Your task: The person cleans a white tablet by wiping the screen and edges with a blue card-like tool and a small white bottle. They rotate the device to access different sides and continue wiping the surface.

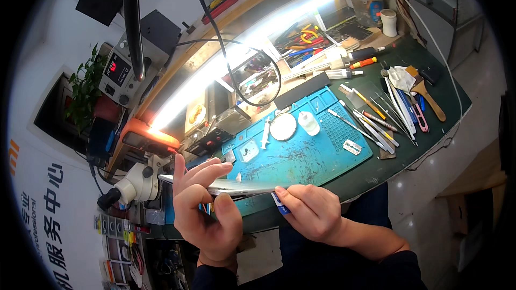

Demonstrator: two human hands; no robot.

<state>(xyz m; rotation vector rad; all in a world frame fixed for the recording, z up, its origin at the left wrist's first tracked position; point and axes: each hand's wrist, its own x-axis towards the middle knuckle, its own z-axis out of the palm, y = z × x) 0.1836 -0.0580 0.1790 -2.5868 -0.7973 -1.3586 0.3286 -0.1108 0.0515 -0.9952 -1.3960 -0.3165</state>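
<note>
My left hand grips a thin flat device, like a phone or tablet, seen nearly edge-on. The thumb is below it and the fingers curl round its left end. At the device's right end, my right hand is closed in a pinch on a small flat blue-and-white piece. That piece touches or lies very near the device's edge; most of it is hidden by the fingers. Both hands are raised above the near edge of a blue work mat.
On the mat stand a dropper bottle, a round white dish, a syringe and a razor blade. Tweezers and a wooden brush lie to the right. A microscope stands left of my hands; a cable hangs above the bench.
</note>
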